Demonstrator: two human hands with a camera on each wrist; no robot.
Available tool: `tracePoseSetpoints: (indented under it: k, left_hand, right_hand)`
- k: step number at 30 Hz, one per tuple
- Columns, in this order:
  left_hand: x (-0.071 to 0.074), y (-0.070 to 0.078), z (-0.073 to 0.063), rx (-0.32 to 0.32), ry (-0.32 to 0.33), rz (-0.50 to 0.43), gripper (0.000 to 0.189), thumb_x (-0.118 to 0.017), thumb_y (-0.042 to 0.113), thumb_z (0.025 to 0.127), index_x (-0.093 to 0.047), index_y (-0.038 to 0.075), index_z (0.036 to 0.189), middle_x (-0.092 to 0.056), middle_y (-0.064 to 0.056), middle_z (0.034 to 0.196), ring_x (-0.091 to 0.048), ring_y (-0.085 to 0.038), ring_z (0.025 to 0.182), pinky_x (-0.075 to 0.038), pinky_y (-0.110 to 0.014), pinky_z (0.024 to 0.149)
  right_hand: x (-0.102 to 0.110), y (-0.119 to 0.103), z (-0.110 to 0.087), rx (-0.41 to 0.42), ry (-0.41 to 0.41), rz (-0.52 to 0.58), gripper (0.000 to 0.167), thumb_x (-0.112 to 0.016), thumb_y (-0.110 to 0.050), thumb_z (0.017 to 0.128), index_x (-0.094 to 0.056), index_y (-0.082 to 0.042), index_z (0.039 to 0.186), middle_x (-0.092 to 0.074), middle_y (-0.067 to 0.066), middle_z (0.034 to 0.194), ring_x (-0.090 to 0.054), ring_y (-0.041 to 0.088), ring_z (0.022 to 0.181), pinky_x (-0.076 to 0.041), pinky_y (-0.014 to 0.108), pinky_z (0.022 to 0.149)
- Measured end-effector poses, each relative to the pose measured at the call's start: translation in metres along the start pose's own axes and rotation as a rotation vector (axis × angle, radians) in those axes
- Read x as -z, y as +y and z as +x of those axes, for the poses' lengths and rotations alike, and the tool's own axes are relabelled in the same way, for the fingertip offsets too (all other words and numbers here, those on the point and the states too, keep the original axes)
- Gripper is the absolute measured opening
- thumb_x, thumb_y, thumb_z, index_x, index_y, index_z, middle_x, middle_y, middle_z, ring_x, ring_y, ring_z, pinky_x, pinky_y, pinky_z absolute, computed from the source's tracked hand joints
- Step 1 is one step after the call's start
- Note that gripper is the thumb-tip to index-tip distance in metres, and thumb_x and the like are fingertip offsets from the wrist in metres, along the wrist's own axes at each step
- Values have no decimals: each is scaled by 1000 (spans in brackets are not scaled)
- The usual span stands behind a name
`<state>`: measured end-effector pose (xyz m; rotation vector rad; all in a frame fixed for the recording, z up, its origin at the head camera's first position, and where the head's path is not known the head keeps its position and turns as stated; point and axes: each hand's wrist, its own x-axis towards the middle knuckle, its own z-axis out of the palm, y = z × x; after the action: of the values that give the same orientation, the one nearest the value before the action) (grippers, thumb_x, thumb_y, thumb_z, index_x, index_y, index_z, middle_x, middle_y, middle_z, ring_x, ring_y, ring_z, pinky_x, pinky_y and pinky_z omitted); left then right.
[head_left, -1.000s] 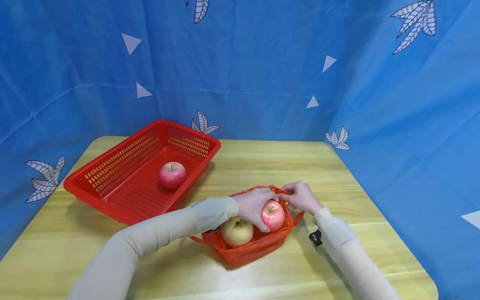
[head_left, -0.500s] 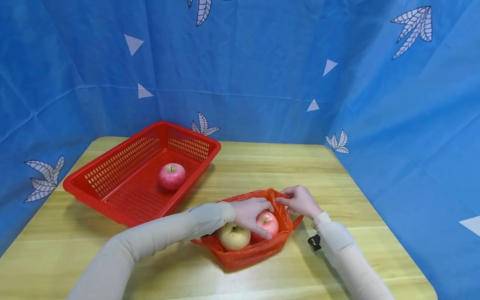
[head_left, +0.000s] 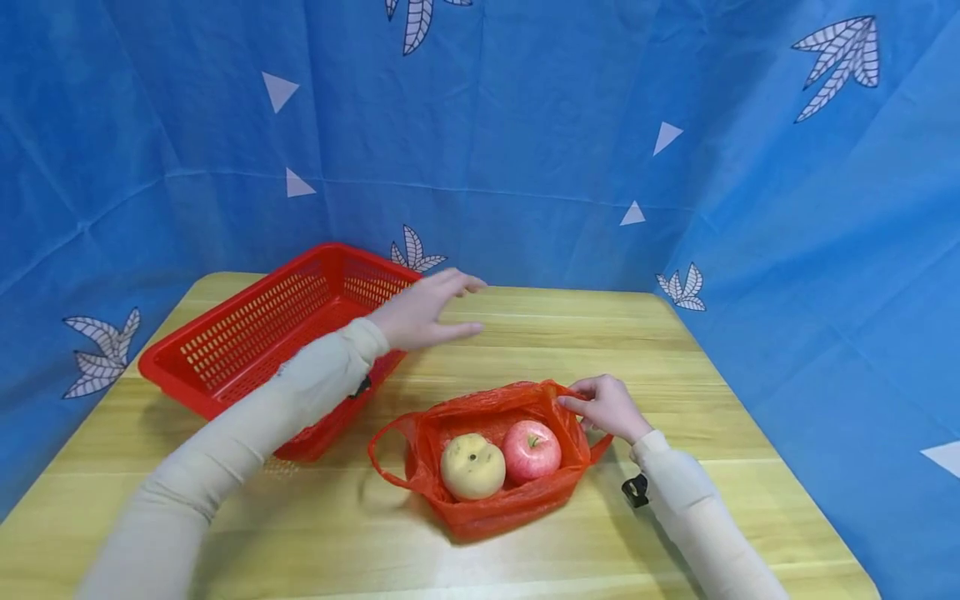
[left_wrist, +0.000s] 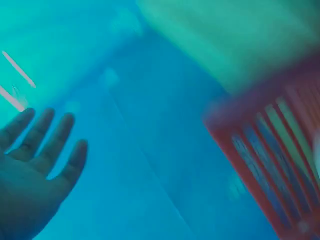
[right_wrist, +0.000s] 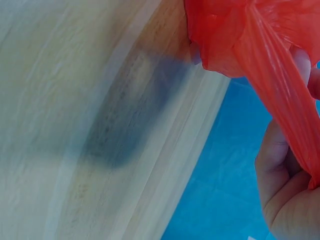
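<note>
A red plastic bag [head_left: 495, 517] stands with its mouth spread, holding a pale yellow round fruit [head_left: 473, 468] beside a red apple [head_left: 532, 451]. My right hand [head_left: 606, 408] pinches the bag's rim at its right end; in the right wrist view, a strip of the red bag [right_wrist: 280, 95] runs across the fingers of the right hand [right_wrist: 290, 200]. My left hand [head_left: 427, 311] is in the air by the right edge of the red basket [head_left: 247, 333], holding nothing. Its fingers are extended and spread in the left wrist view, left of the blurred basket [left_wrist: 265, 165].
The left sleeve [head_left: 300, 400] covers part of the basket, and the apple inside is hidden. A handle loop [head_left: 388, 454] of the bag sticks out to the left. Blue patterned cloth [head_left: 480, 125] hangs behind the wooden table [head_left: 375, 550].
My left hand has let go of the red apple inside the bag and moved up and left to the basket. The right hand stays at the bag's rim.
</note>
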<state>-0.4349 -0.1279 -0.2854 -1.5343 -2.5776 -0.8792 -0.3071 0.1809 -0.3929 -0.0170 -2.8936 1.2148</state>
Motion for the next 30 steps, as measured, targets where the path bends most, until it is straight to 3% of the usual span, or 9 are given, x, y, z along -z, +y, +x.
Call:
tracePoseSetpoints:
  k: [3, 6, 9, 12, 15, 17, 23, 30]
  left_hand:
    - [27, -36, -4, 117, 71, 88, 59, -70, 33, 99, -52, 7, 148, -56, -16, 145, -56, -34, 132, -46, -53, 113]
    - [45, -74, -10, 252, 62, 138, 69, -69, 33, 98, -41, 7, 156, -51, -20, 151, -51, -38, 138, -42, -58, 115]
    - [57, -108, -19, 361, -37, 150, 86, -70, 34, 96, -23, 4, 162, -41, -26, 157, -41, -44, 144, -36, -62, 117]
    - [61, -132, -28, 442, -215, 86, 101, -74, 33, 91, -9, 0, 162, -27, -34, 161, -28, -49, 149, -29, -67, 119]
    - [59, -144, -36, 472, -386, 24, 111, -80, 29, 85, -4, -3, 160, -20, -39, 160, -23, -53, 149, -28, -68, 119]
    - [54, -148, -40, 484, -442, 11, 112, -82, 26, 82, -6, -3, 158, -20, -39, 160, -24, -53, 148, -30, -67, 118]
    - [43, -149, -45, 512, -454, -27, 99, -85, 21, 77, -24, -1, 152, -37, -35, 151, -38, -48, 139, -39, -63, 114]
    - [35, -153, -44, 527, -524, 49, 82, -91, 29, 67, -52, 7, 136, -57, -18, 132, -50, -36, 123, -50, -52, 103]
  right_hand:
    - [-1, -1, 2, 1, 1, -4, 24, -72, -14, 97, -75, 7, 107, -78, 16, 90, -69, 16, 54, -60, 31, 58]
    - [-2, -3, 4, 5, 8, -1, 24, -72, -13, 97, -75, 8, 107, -78, 17, 90, -69, 18, 54, -60, 31, 57]
    - [-2, -5, 7, 6, 18, 1, 24, -71, -13, 97, -75, 8, 107, -78, 16, 87, -69, 20, 53, -59, 30, 56]
    - [-3, -7, 9, 0, 27, 3, 24, -72, -14, 97, -75, 8, 107, -78, 14, 86, -69, 20, 54, -58, 29, 55]
    - [-4, -8, 11, -6, 34, 1, 25, -72, -15, 97, -75, 8, 107, -77, 13, 85, -69, 19, 53, -57, 29, 55]
    - [-5, -8, 11, -9, 35, 0, 24, -72, -15, 97, -75, 7, 107, -77, 13, 85, -68, 18, 53, -57, 28, 55]
    - [-9, -11, 14, -8, 38, -7, 24, -72, -15, 97, -76, 6, 107, -77, 12, 84, -68, 18, 53, -56, 28, 55]
    - [-11, -12, 15, 8, 29, 13, 25, -72, -15, 97, -75, 7, 107, -77, 12, 84, -68, 24, 58, -58, 31, 56]
